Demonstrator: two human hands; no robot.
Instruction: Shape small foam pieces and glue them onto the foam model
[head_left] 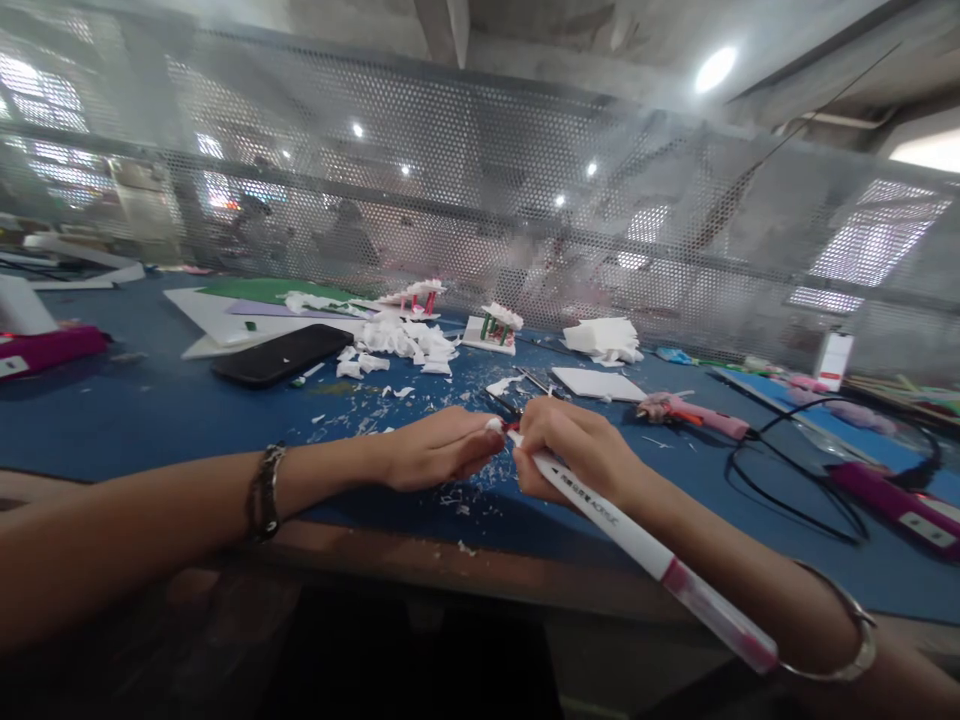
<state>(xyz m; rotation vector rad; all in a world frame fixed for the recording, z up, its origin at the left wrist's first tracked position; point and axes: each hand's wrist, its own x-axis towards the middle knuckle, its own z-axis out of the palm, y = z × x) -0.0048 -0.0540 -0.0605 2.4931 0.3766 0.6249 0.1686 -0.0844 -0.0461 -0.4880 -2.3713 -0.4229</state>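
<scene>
My right hand (566, 445) is closed around a white acrylic marker (611, 520), whose red-tinted clear end slants down to the right. The marker's tip meets a small white piece with red on it (495, 426), pinched in the fingertips of my left hand (446, 445). What exactly that piece is, I cannot make out. Just behind the fingertips lie dark-bladed scissors (501, 402). White scraps are strewn over the blue table (360, 505) around both hands.
Behind my hands are a black phone (285, 355), crumpled white paper (405, 340), small models on red posts (424, 297) and green posts (495, 325), and a white board (598, 383). A corded pink glue gun (697, 413) lies right. A perforated metal screen (480, 190) closes the back.
</scene>
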